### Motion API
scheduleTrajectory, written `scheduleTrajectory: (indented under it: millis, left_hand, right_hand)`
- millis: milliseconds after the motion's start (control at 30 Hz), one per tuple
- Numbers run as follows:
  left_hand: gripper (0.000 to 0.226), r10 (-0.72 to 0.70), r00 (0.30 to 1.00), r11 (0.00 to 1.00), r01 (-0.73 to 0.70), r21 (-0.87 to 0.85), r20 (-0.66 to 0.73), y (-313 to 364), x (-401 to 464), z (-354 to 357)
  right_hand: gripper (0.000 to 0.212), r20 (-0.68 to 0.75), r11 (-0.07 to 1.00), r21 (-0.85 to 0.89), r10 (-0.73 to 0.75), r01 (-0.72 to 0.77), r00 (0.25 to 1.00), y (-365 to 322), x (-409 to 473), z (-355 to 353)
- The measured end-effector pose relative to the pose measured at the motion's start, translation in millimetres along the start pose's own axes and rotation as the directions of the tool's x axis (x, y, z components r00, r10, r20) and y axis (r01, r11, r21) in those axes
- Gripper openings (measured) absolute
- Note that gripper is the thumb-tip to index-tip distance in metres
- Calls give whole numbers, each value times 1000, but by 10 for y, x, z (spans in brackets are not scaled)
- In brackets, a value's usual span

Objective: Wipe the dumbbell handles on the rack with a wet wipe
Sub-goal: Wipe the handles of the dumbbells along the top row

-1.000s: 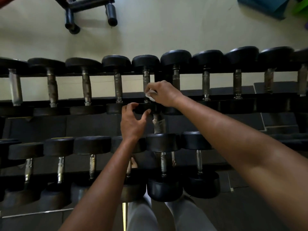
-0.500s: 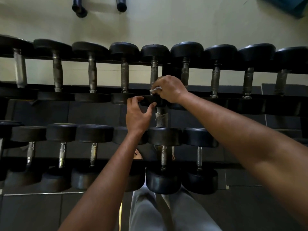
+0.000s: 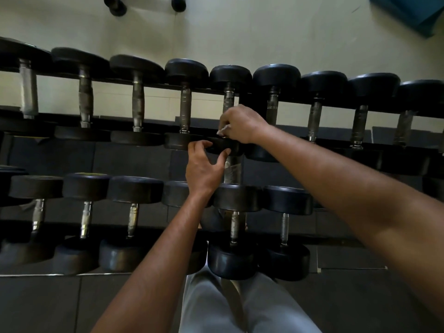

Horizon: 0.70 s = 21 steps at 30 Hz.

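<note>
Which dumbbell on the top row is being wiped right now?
The fifth from the left on the top row. The right hand wraps the wipe round its handle, and the left hand grips its near head; the others are untouched.

A two-tier rack of black dumbbells runs from nine o'clock to three o'clock across the view, seen from above, with pale floor toward twelve o'clock and dark mats toward six. Near the centre, the right hand curls around the metal handle of an upper-row dumbbell, a scrap of white wet wipe showing under its fingers. Just toward seven o'clock from it, the left hand grips the near head of that dumbbell between thumb and fingers, above grey trouser legs at six o'clock.
</note>
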State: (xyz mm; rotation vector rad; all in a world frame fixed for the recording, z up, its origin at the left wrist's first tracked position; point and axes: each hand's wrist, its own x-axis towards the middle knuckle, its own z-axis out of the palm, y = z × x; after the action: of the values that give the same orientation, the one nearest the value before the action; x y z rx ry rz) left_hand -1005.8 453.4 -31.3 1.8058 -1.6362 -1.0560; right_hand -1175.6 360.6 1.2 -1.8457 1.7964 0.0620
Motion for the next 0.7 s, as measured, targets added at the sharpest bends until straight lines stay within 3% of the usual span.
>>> scheduleTrajectory:
  millis: [100,200,433,600,700]
  left_hand:
    - [52,-17,1000,1000,17,-18,-11,30,-28,19]
    - [51,-22,1000,999,22,-42,-18,37,-40,30]
    - [51,-7,1000,1000,7,-24,-11,29,-9,18]
    - [51,-12,1000,1000,12,-26,-1,47,-16,12]
    - [51,-19,1000,999,19,-27,5,48,-10,-1]
  right_hand:
    - [10,4,946,292,148,-143,989,175,-121,96]
    - [11,22,871,422,268,-253,963,216,-142,194]
    - [16,40,811,474,368,-342,929,308,-24,294]
    - [16,87,867,351,345,-353,935,335,36,161]
    - [15,-9,901,346,281,-260,960,323,-59,40]
